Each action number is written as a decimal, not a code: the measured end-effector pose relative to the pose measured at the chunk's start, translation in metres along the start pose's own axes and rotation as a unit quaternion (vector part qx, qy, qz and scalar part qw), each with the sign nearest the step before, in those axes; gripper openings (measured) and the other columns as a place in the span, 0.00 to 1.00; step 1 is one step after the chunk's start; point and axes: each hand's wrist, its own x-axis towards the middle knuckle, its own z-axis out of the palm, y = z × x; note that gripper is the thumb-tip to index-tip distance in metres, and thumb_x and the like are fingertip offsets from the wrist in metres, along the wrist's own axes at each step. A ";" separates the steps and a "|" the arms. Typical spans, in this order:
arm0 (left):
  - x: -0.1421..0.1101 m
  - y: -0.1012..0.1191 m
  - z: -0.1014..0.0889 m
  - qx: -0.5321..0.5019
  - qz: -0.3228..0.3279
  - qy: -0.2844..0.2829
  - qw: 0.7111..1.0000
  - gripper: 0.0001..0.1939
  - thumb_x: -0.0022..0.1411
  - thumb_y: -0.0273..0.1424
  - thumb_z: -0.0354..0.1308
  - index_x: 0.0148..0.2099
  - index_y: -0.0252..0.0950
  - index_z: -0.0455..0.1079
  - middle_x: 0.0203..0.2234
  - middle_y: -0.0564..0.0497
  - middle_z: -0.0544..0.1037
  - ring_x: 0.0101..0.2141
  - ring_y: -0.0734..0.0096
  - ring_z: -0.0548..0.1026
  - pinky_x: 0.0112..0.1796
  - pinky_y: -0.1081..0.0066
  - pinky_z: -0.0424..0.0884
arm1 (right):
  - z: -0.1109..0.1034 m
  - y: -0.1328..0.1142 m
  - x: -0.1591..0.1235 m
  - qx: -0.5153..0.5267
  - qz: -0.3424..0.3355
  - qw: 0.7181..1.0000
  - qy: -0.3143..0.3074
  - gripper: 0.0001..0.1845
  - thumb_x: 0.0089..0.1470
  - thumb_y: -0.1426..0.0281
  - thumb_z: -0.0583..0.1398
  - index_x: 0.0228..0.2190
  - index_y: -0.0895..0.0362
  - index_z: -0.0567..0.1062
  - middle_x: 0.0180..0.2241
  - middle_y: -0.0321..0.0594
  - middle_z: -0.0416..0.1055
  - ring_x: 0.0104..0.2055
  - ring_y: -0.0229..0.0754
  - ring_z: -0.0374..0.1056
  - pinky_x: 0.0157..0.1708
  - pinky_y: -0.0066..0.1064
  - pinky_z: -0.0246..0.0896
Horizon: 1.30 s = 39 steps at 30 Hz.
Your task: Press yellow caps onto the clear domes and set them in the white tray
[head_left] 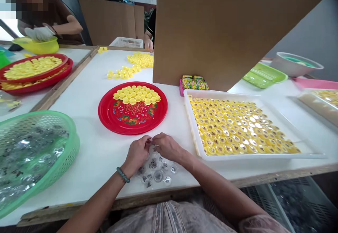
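My left hand (137, 152), a bead bracelet on its wrist, and my right hand (168, 147) meet over the white table with fingertips pinched together. What lies between the fingers is too small and covered to make out. Just below them is a loose pile of see-through round plastic caps (158, 176), some with dark prints. Beyond my hands sits a red round tray (132, 127) with a floral pattern, its far half covered by small yellow cups (136, 94). To the right, a white rectangular tray (196, 139) holds rows of yellow cups with see-through printed tops (232, 127).
At left stands a green mesh basket (75, 145) of see-through caps. Stacked red trays (69, 71) lie behind it. Loose yellow cups (141, 60) are scattered farther back. A cardboard panel (206, 32) rises beside small packets (195, 83). Two other people sit across the table.
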 end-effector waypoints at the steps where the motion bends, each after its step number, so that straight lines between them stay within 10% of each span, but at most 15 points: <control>1: 0.000 -0.001 0.001 -0.015 -0.011 0.003 1.000 0.14 0.59 0.27 0.49 0.46 0.38 0.69 0.34 0.47 0.79 0.35 0.61 0.76 0.34 0.69 0.66 | 0.004 0.001 0.002 -0.005 -0.005 1.000 -0.007 0.08 0.53 0.78 0.56 0.32 0.60 0.76 0.35 0.46 0.74 0.42 0.41 0.67 0.45 0.31 0.58; 8: 0.004 -0.002 0.001 -0.215 -0.046 0.005 0.976 0.13 0.55 0.29 0.54 0.44 0.36 0.71 0.35 0.47 0.78 0.37 0.64 0.75 0.39 0.69 0.69 | 0.009 0.012 -0.004 0.182 0.129 0.967 0.119 0.10 0.56 0.73 0.55 0.30 0.60 0.76 0.29 0.40 0.74 0.33 0.37 0.69 0.36 0.27 0.62; 14: 0.002 0.009 0.005 -0.389 -0.066 -0.013 0.919 0.13 0.52 0.35 0.60 0.39 0.34 0.74 0.30 0.48 0.78 0.30 0.67 0.74 0.33 0.71 0.69 | 0.010 0.005 -0.014 0.536 0.239 0.791 0.172 0.13 0.50 0.61 0.60 0.29 0.59 0.75 0.23 0.35 0.72 0.27 0.36 0.69 0.32 0.30 0.66; 29: -0.001 0.042 0.005 -0.520 -0.159 0.031 0.839 0.16 0.45 0.40 0.66 0.32 0.31 0.74 0.24 0.49 0.75 0.26 0.73 0.68 0.29 0.74 0.63 | -0.003 -0.005 -0.021 0.641 0.238 0.659 0.313 0.09 0.42 0.68 0.66 0.26 0.58 0.74 0.22 0.35 0.72 0.26 0.35 0.68 0.32 0.29 0.65; 32: 0.002 0.041 0.003 -0.511 -0.128 0.039 0.849 0.15 0.48 0.40 0.64 0.31 0.32 0.73 0.23 0.51 0.73 0.25 0.75 0.66 0.28 0.75 0.62 | -0.004 -0.005 -0.024 0.591 0.219 0.708 0.318 0.09 0.46 0.67 0.64 0.31 0.57 0.73 0.26 0.36 0.72 0.30 0.37 0.69 0.33 0.31 0.66; 36: 0.014 0.038 -0.013 -0.429 -0.073 -0.049 0.899 0.15 0.50 0.41 0.62 0.26 0.32 0.71 0.20 0.53 0.70 0.23 0.75 0.64 0.25 0.75 0.59 | -0.018 -0.003 -0.035 0.330 0.120 0.893 0.283 0.16 0.53 0.71 0.59 0.45 0.51 0.72 0.43 0.41 0.71 0.42 0.41 0.69 0.42 0.34 0.66; 39: 0.028 0.038 -0.025 -0.362 -0.045 -0.122 0.923 0.14 0.48 0.40 0.62 0.25 0.33 0.71 0.18 0.53 0.69 0.21 0.74 0.64 0.24 0.75 0.58 | -0.025 -0.001 -0.038 0.177 0.073 0.952 0.238 0.16 0.55 0.74 0.56 0.45 0.51 0.71 0.42 0.42 0.71 0.44 0.41 0.68 0.44 0.34 0.65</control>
